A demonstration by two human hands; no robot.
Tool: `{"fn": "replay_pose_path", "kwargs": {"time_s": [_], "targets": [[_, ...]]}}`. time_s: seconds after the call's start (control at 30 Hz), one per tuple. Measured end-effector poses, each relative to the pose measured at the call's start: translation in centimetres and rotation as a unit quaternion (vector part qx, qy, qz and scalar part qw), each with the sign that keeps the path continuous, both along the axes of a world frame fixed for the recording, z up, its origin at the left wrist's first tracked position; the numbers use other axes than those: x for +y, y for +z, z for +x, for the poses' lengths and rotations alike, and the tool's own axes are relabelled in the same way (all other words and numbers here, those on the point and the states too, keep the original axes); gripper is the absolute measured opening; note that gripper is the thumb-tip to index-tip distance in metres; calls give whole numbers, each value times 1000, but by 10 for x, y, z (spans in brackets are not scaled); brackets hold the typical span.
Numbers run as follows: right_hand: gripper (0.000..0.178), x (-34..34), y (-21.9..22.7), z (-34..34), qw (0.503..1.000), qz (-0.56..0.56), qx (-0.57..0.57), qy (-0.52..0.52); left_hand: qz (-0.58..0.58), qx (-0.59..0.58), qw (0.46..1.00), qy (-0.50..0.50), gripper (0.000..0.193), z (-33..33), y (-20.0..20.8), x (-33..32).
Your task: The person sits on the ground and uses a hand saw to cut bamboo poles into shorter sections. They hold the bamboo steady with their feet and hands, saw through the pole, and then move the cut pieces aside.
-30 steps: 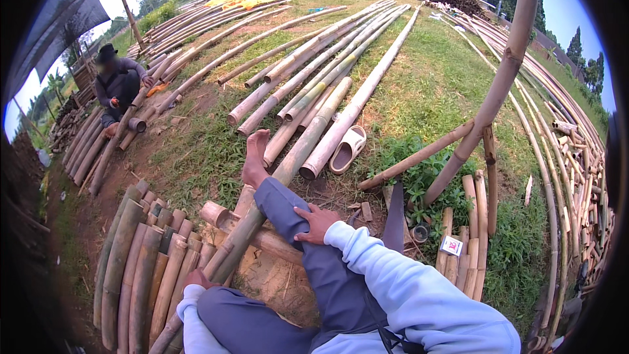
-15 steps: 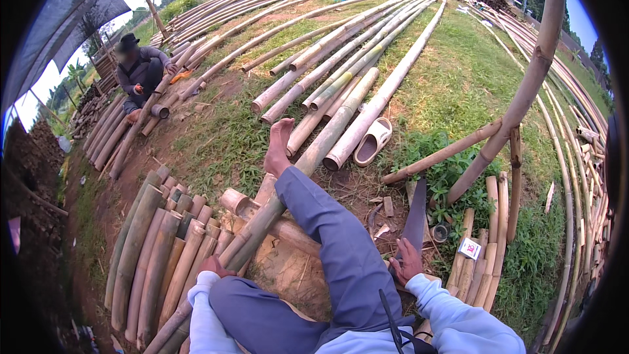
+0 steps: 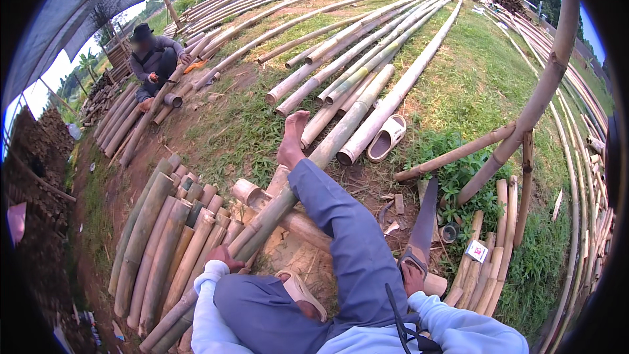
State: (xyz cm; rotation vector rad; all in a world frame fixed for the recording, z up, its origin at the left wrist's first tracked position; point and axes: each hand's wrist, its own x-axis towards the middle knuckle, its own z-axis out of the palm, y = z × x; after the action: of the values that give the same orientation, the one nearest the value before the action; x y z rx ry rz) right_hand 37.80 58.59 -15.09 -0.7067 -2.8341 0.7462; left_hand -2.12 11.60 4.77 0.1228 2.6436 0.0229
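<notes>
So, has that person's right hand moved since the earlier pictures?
Yes: the right hand has gone rightward, off the leg, toward the small white box, and now holds the saw.

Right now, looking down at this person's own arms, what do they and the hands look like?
Both arms wear long, plain-looking, pale blue sleeves: the left sleeve and the right sleeve reach the wrists. The left hand and the right hand are bare, with no gloves. I can't make out any markings on the sleeves.
</notes>
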Motion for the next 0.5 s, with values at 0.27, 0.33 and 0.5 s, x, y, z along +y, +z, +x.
{"fn": "replay_pose_path", "kwargs": {"time_s": [0.27,0.33,0.5], "targets": [[57,9,-18,-3,999,15,29,-33,-3,37,999,-31,84,-5,-30,-15],[51,14,-19,-3,999,16,29,-39,3,30,999,-27,82,1,-15,-5],[46,16,-23,-9,998,19,38,-46,17,32,999,-14,74,6,1,-2]]}}
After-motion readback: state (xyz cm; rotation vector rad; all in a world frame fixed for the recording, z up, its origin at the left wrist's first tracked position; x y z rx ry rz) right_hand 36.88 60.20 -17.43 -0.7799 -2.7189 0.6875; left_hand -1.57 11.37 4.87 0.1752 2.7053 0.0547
